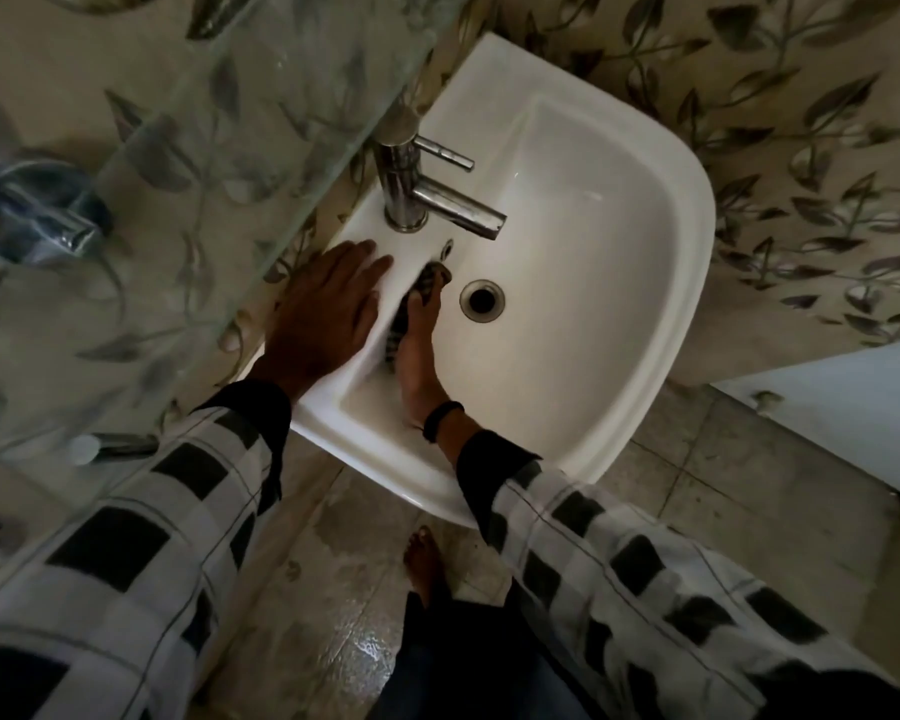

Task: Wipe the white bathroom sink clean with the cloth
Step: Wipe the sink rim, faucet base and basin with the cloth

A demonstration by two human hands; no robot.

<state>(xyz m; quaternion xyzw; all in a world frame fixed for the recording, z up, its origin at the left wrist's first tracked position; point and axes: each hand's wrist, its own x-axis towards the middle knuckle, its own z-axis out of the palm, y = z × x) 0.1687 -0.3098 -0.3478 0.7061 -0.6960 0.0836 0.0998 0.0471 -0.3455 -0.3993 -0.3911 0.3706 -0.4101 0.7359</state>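
The white bathroom sink (645, 262) fills the middle of the head view, with a dark drain (481, 299) in its bowl. My left hand (323, 309) lies flat with straight fingers on the sink's left rim, below the chrome tap (427, 192). My right hand (419, 350) is inside the bowl, left of the drain. It presses a dark striped cloth (427, 283) against the bowl's left wall. The hand covers most of the cloth, and only a strip and its upper end show.
A glass shelf (219, 163) overhangs the sink's left side. Leaf-patterned tiles surround the sink. A chrome wall fitting (37, 215) sits far left. A white fixture (853, 407) stands at right. The floor below is wet, and my bare foot (424, 563) stands there.
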